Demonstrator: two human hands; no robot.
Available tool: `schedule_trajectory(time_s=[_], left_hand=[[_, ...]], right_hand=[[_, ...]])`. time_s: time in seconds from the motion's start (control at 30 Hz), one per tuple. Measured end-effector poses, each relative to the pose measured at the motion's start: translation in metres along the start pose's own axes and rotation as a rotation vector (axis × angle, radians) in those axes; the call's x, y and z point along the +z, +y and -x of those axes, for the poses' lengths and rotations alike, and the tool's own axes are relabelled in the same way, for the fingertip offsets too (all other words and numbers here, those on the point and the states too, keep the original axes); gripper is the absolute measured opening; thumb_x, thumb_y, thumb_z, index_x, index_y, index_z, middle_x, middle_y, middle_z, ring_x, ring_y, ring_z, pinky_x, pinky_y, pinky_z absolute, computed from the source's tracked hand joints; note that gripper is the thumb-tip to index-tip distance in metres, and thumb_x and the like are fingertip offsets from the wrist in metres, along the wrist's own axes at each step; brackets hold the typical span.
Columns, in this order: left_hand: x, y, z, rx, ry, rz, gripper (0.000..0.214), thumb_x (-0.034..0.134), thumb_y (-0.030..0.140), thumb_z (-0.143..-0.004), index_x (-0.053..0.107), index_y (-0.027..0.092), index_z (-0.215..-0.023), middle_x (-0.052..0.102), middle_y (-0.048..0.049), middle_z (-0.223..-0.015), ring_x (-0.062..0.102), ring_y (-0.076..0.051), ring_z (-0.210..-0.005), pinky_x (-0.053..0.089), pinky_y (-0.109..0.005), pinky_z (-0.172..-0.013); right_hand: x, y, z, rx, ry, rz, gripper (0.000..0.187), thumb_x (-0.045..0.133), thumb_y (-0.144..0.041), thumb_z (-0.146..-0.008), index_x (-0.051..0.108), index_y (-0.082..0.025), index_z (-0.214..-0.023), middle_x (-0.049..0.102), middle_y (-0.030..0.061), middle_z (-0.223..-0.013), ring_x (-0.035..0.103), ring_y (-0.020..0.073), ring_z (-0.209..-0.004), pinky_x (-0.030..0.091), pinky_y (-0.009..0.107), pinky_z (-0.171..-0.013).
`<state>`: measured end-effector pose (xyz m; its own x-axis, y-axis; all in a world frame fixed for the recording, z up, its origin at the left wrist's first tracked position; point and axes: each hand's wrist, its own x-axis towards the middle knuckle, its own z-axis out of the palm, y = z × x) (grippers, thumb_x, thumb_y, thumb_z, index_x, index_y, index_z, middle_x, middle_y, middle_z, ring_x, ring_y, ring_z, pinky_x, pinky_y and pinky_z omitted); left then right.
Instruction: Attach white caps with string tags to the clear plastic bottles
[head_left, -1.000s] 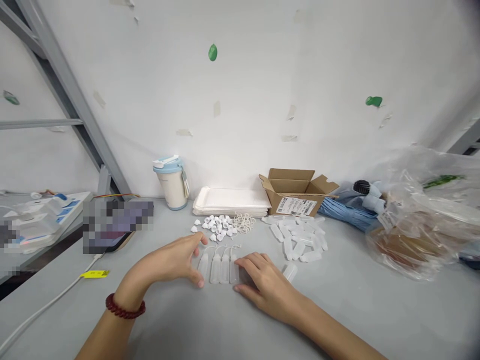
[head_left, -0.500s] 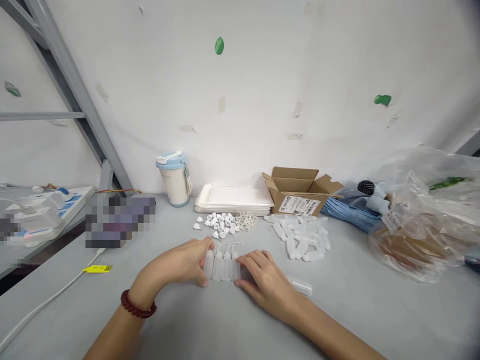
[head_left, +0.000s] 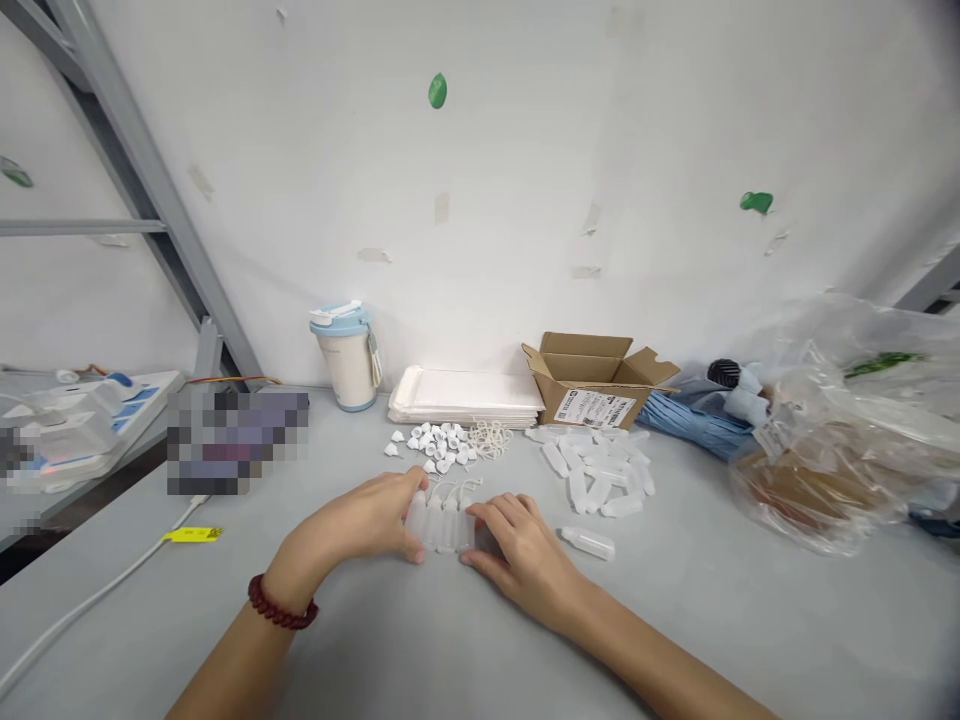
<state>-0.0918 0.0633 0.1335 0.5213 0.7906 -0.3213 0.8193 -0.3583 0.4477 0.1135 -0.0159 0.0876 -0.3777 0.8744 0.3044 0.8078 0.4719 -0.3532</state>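
Observation:
Several small translucent squeeze bottles [head_left: 448,526] stand or lie side by side in a row, with thin pale straps at their necks; I cannot tell whether they are upright. My left hand [head_left: 364,515] curls round the row's left end, thumb low and fingers at the top. From the other side, my right hand [head_left: 521,550] grips the right end with thumb and fingertips. One loose bottle [head_left: 589,543] lies to the right of that hand. Beyond the row are white caps [head_left: 442,443], a heap of pale looped straps [head_left: 491,440] and a pile of similar bottles [head_left: 596,475].
Along the wall stand a cream and blue tumbler [head_left: 346,360], a stack of white padded envelopes [head_left: 465,395] and an open cardboard box [head_left: 600,385]. At right lie blue cloth [head_left: 694,425] and a clear plastic bag [head_left: 832,460]. A white cable [head_left: 97,608] runs along the left.
Both hands have pressed slightly closer together, and the bottles in the row now sit tighter. My view has shifted a little; the loose bottle shows more fully past my right hand.

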Motion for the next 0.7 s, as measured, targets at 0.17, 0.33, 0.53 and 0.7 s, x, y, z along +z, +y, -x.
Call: schedule_trajectory(time_s=[0.17, 0.33, 0.53, 0.7], left_hand=[[0.000, 0.001, 0.000, -0.005, 0.011, -0.012, 0.063, 0.065, 0.041, -0.056, 0.047, 0.022, -0.114, 0.057, -0.0059, -0.098, 0.056, -0.025, -0.087, 0.044, -0.031, -0.069], [0.000, 0.002, 0.002, 0.007, 0.003, -0.019, 0.067, 0.068, 0.041, -0.055, 0.046, 0.021, -0.115, 0.056, -0.0065, -0.100, 0.055, -0.028, -0.093, 0.044, -0.034, -0.077], [0.004, 0.016, 0.004, 0.033, 0.137, -0.002, 0.091, 0.074, 0.040, -0.051, 0.033, 0.017, -0.129, 0.043, -0.0127, -0.113, 0.048, -0.031, -0.104, 0.042, -0.039, -0.085], [0.014, 0.024, 0.002, 0.134, 0.186, -0.002, 0.088, 0.075, 0.032, -0.051, 0.035, 0.019, -0.128, 0.044, -0.0101, -0.108, 0.043, -0.031, -0.107, 0.041, -0.040, -0.088]], right_hand=[[0.002, 0.000, 0.000, 0.011, -0.016, -0.004, 0.032, 0.059, -0.030, -0.083, 0.050, -0.017, -0.111, 0.061, 0.0087, -0.096, 0.054, 0.0234, -0.091, 0.039, 0.038, -0.080], [0.000, -0.002, -0.001, 0.022, -0.030, -0.003, 0.036, 0.061, -0.031, -0.081, 0.050, -0.016, -0.112, 0.061, 0.0097, -0.099, 0.054, 0.0243, -0.092, 0.039, 0.039, -0.081], [-0.002, -0.004, -0.001, 0.068, -0.024, -0.015, 0.053, 0.066, -0.037, -0.076, 0.043, -0.015, -0.119, 0.059, 0.0120, -0.102, 0.054, 0.0270, -0.095, 0.040, 0.042, -0.081], [-0.002, -0.004, 0.000, 0.066, -0.028, -0.029, 0.052, 0.065, -0.033, -0.077, 0.042, -0.014, -0.120, 0.058, 0.0122, -0.104, 0.052, 0.0269, -0.096, 0.041, 0.041, -0.080]])
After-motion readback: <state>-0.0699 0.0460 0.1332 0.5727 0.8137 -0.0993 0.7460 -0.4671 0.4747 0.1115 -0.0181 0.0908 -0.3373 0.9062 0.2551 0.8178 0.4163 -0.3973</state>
